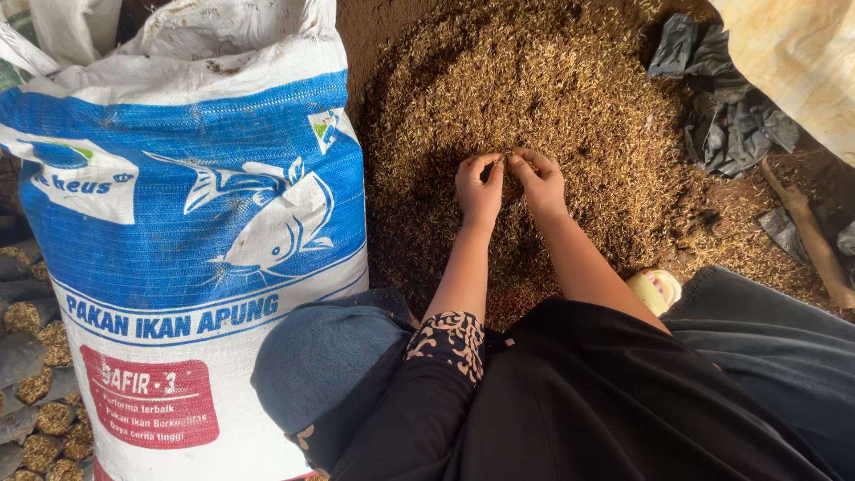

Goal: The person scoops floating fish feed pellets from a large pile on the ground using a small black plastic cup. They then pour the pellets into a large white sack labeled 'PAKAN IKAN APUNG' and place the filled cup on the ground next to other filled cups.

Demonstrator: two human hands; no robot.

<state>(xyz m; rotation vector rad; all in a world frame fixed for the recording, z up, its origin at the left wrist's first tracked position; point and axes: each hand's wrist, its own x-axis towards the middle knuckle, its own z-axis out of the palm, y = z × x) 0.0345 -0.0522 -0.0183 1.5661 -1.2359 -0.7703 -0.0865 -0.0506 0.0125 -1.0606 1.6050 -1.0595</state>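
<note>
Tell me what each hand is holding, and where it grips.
Both the left hand and right hand dig curled fingers into the heap of brown husks, scooping loose material. No single object is gripped; whether the fingers enclose husks cannot be told.

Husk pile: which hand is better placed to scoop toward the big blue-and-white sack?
Probably the left hand. It rests on the husk pile on the side nearer the sack; the right hand is farther away.

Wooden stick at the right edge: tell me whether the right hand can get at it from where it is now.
Probably yes: the right hand rests in the husk pile, and only loose husk lies between it and the wooden stick.
</note>
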